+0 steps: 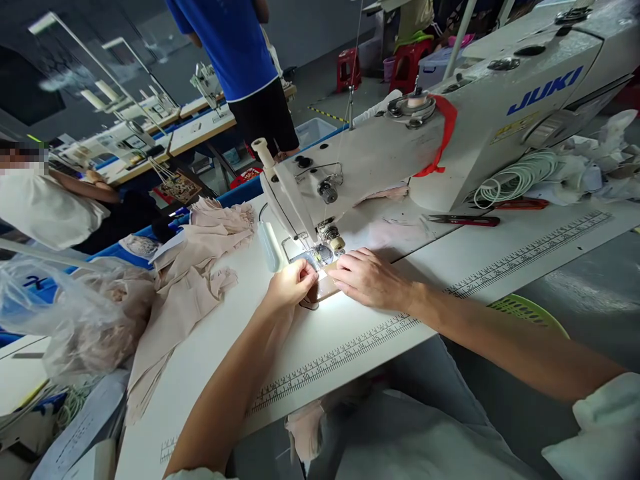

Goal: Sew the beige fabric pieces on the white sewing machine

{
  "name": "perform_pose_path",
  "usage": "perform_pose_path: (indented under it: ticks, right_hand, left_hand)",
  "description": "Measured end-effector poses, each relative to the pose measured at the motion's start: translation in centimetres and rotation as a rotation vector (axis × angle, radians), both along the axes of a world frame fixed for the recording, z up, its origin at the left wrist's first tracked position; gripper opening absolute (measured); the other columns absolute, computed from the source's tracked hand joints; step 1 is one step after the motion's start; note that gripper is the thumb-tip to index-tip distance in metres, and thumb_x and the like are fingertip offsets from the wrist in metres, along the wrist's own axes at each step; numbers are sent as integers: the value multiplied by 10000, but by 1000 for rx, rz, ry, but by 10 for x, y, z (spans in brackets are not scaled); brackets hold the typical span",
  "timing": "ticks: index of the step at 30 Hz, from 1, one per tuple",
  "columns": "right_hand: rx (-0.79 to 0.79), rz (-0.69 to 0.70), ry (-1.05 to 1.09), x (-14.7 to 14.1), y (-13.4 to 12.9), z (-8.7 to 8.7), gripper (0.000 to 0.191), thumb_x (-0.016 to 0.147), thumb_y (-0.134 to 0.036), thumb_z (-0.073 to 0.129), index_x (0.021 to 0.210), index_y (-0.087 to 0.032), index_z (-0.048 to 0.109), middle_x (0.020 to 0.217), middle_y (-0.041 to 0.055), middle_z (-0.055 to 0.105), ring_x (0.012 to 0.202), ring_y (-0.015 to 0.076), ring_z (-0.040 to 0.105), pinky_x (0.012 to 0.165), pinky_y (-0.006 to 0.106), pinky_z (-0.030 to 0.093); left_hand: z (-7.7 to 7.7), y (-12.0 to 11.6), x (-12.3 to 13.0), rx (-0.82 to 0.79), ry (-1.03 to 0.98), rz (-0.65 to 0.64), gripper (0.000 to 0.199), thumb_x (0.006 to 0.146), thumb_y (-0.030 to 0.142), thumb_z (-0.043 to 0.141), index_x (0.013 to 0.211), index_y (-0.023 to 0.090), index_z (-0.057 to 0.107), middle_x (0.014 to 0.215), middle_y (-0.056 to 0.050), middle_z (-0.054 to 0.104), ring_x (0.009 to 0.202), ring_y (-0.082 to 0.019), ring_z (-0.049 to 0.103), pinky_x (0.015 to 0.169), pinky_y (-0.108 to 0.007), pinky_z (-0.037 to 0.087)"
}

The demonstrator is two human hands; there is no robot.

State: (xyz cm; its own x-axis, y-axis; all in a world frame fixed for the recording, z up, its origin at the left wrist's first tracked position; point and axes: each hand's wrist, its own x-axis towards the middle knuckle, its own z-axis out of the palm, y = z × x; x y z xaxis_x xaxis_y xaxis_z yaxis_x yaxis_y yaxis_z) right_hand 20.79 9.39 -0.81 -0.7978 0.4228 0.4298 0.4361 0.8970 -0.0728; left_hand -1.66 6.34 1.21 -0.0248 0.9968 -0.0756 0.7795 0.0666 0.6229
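A white sewing machine [370, 160] stands on the table, its lamp lighting the needle area. Just in front of the presser foot, my left hand [290, 283] pinches the edge of a beige fabric piece [326, 285] between thumb and fingertips. My right hand [373, 280] is on the other side of the needle, its bent fingers closed on the same fabric. Part of the fabric is hidden under both hands. Left of the machine lies a pile of beige fabric pieces [193, 287].
Thread snips [465, 220] and a coil of pale elastic cord [520, 177] lie by the machine's base at right. A printed ruler [340, 357] runs along the table's front edge. A plastic bag [100, 307] sits at left. Two other people are beyond the table.
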Motion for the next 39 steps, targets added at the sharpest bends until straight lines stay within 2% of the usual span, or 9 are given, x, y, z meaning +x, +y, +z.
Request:
perform_pose_path:
  ticks: [3, 6, 9, 12, 15, 21, 24, 29, 39]
  right_hand:
    - [-17, -5, -18, -3, -1, 2, 296, 1050, -286, 431, 1075, -173, 703, 958, 94, 618, 821, 211, 452, 771, 350, 293]
    - [22, -8, -69, -6, -4, 5, 296, 1050, -280, 429, 1048, -186, 710, 946, 92, 617, 815, 209, 446, 748, 353, 273]
    - [68, -6, -93, -8, -7, 6, 283, 1043, -244, 433, 1035, -170, 706, 946, 93, 628, 829, 210, 456, 753, 361, 278]
    - [80, -15, -104, -10, -9, 6, 274, 1038, -221, 444, 940, -159, 691, 929, 88, 628, 815, 203, 454, 745, 361, 279]
    - [84, -15, -101, -11, -10, 6, 266, 1044, -220, 443, 979, -152, 692, 928, 86, 631, 819, 204, 459, 749, 361, 284]
    - [62, -25, -79, -11, -12, 7, 256, 1044, -226, 451, 1055, -151, 696, 952, 88, 644, 833, 210, 470, 770, 361, 293]
    - [54, -58, -40, -10, -7, 6, 256, 1034, -221, 460, 1067, -158, 705, 927, 82, 637, 820, 207, 466, 766, 356, 276]
    - [28, -167, 18, -8, 5, 2, 250, 1004, -193, 469, 938, -155, 708, 889, 83, 621, 783, 200, 454, 776, 354, 268]
    - [18, -194, 21, -5, 7, -1, 270, 997, -180, 462, 974, -167, 730, 895, 80, 641, 773, 195, 477, 792, 348, 297]
  left_hand:
    - [6, 0, 2, -100, 33, -21, 128, 848, 248, 596, 723, 236, 572, 653, 36, 657, 612, -157, 602, 593, -271, 437]
    - [8, -2, 3, -66, 132, -27, 130, 867, 252, 601, 739, 239, 580, 692, 27, 676, 633, -163, 612, 602, -280, 441]
    - [7, -11, 6, 211, 329, -100, 76, 892, 230, 612, 816, 228, 618, 860, -31, 717, 763, -197, 642, 663, -306, 480]
    - [2, -29, 13, 529, 484, -259, 135, 967, 171, 512, 928, 197, 639, 1004, -100, 710, 908, -241, 643, 779, -366, 534]
    - [-8, -47, 21, 639, 511, -355, 231, 1007, 131, 419, 1043, 181, 641, 1054, -117, 701, 933, -242, 651, 840, -402, 576]
    - [-22, -57, 24, 689, 542, -406, 290, 971, 121, 441, 1186, 120, 636, 1098, -162, 701, 1010, -278, 666, 933, -437, 608]
    - [-21, -50, 21, 671, 583, -423, 293, 971, 124, 426, 1161, 101, 648, 1069, -176, 706, 991, -284, 667, 928, -450, 612]
    - [-21, -35, 16, 649, 571, -400, 296, 969, 121, 414, 1140, 90, 654, 1076, -188, 701, 972, -282, 663, 894, -432, 619]
    - [-25, -23, 14, 658, 586, -383, 278, 969, 122, 417, 1094, 122, 666, 1059, -170, 697, 940, -269, 658, 884, -419, 612]
